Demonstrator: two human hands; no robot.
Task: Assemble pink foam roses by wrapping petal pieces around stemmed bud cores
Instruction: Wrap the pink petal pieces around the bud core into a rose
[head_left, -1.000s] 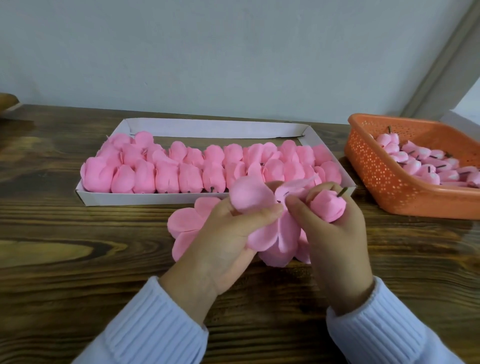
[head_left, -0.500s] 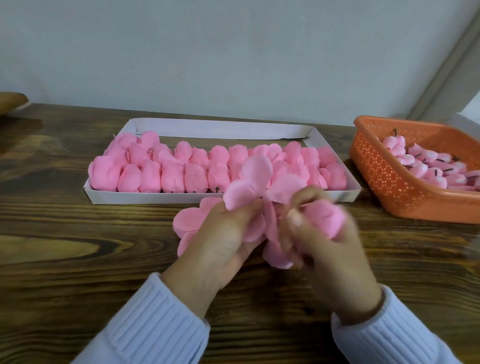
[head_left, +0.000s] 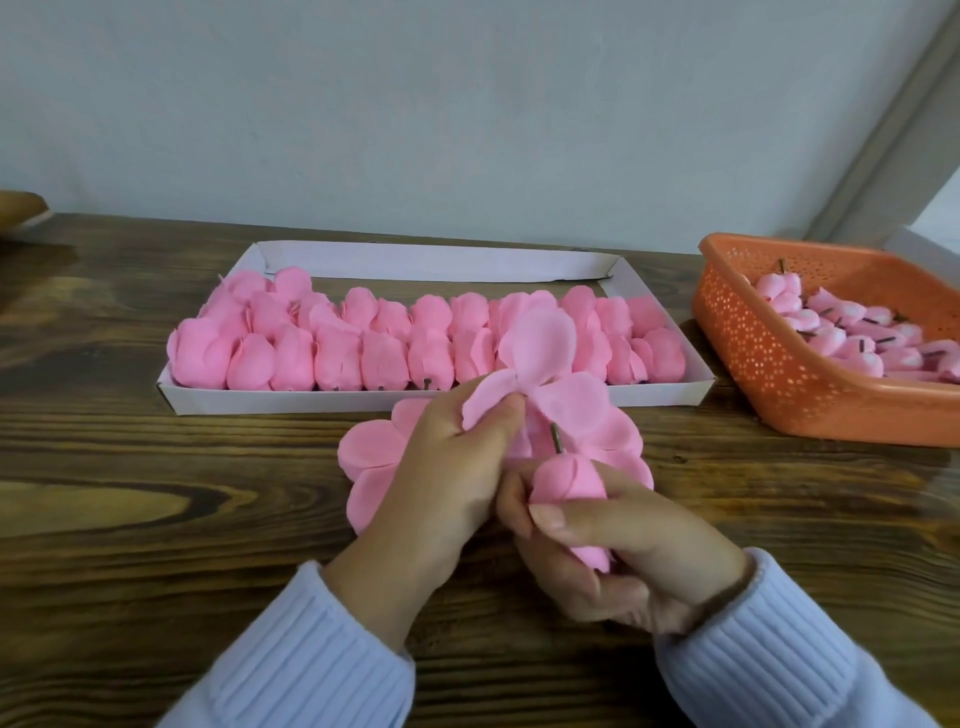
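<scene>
Hands meet low over the middle of the table (head_left: 156, 519), just in front of the tray (head_left: 426, 402). The left hand (head_left: 447, 467) pinches a petal piece (head_left: 540, 348) at its centre between thumb and fingertips. The piece is raised, and its lobes fan upward across the tray's near edge. The right hand (head_left: 613, 551) grips a bud (head_left: 566, 478), with fingers and thumb curled round its body. Its stem (head_left: 556, 439) points up and away toward the pinched centre of the petal piece. The tip sits right at that centre, but whether it has gone through cannot be told.

Under both hands a stack (head_left: 371, 447) of flat petal pieces lies on the wood, showing left of the left hand and again below the raised lobes. The white tray holds close-packed rows of roses (head_left: 337, 353) lying on their sides. Near its right end stands an orange basket (head_left: 769, 364) with more buds (head_left: 852, 338), their short dark stems sticking out. Pale blue ribbed sleeves (head_left: 311, 649) cover both wrists.
</scene>
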